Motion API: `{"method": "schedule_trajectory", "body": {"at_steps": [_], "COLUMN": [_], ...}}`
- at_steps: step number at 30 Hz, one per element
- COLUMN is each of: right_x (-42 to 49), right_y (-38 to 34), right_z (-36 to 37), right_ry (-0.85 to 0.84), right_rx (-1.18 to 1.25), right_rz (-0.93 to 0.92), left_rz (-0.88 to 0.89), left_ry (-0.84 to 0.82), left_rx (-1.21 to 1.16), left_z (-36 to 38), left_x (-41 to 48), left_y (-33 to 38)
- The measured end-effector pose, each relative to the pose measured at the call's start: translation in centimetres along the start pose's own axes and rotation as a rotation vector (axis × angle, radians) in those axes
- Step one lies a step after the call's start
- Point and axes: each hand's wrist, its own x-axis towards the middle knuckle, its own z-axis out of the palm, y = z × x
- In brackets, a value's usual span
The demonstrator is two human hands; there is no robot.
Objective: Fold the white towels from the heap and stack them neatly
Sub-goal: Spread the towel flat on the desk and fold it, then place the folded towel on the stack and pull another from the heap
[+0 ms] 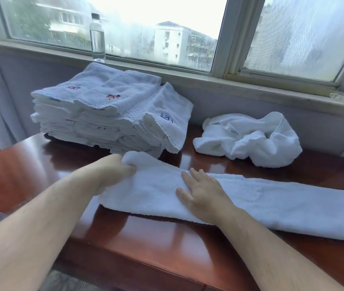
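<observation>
Towel (271, 204) lies as long strip across surface (156, 238) near stack (104, 114). Left grip (114, 171) curled round its end, likely to swing it over; right grip (202, 192) flat, fingers straight, pinning fold line.

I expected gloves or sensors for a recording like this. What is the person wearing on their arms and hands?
Nothing that shows. The left hand and right hand are bare: no gloves, watch, bands, cables or markers. The left forearm and right forearm are uncovered to the frame edge, with no sleeve in view.
</observation>
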Motion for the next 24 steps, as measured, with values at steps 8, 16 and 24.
{"method": "schedule_trajectory", "body": {"at_steps": [8,16,24], "right_x": [-0.2,-0.2,-0.5], "right_y": [-0.1,-0.1,-4.2], "right_z": [0.1,0.1,-0.3], "right_ry": [-0.008,0.016,0.270], "right_rx": [0.000,0.056,-0.003], "right_rz": [0.006,0.003,-0.023], "left_rz": [0.230,0.322,0.270], "left_ry": [0.253,-0.154,-0.089], "left_rx": [-0.473,-0.590,-0.727], "left_z": [2.3,0.4,0.4], "left_x": [0.9,0.7,1.0], "left_y": [-2.5,-4.3,-4.6]}}
